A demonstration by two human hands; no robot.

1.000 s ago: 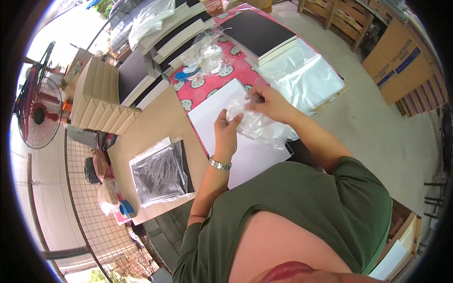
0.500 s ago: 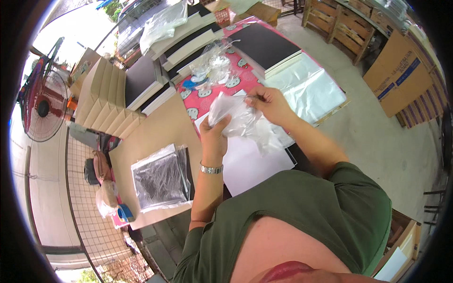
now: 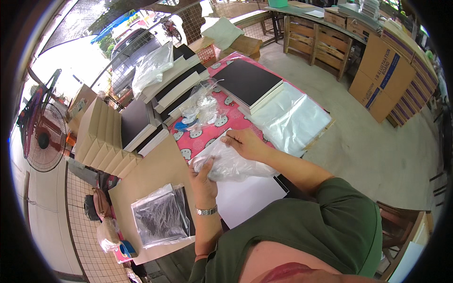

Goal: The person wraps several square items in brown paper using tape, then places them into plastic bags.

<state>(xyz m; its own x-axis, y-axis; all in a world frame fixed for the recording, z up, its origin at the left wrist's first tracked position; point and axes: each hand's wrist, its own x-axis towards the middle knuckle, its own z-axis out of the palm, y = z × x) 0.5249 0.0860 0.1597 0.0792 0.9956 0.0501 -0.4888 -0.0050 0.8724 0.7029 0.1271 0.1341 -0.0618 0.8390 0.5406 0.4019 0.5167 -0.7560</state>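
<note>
Clear plastic bag (image 3: 238,169), one: over the white sheet (image 3: 250,195). Left hand (image 3: 204,183), above sheet's left edge, and right hand (image 3: 246,143), above its far end, both pinch the bag. Presumably light, limp, slippery, tearable; best held by edges.

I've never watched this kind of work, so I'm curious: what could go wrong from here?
The thin, crumpled, clear plastic film, held between the left hand and the right hand, might tear or crease if pulled hard. It could also catch the flat, white, rectangular sheet beneath it and shift that out of place.
</note>
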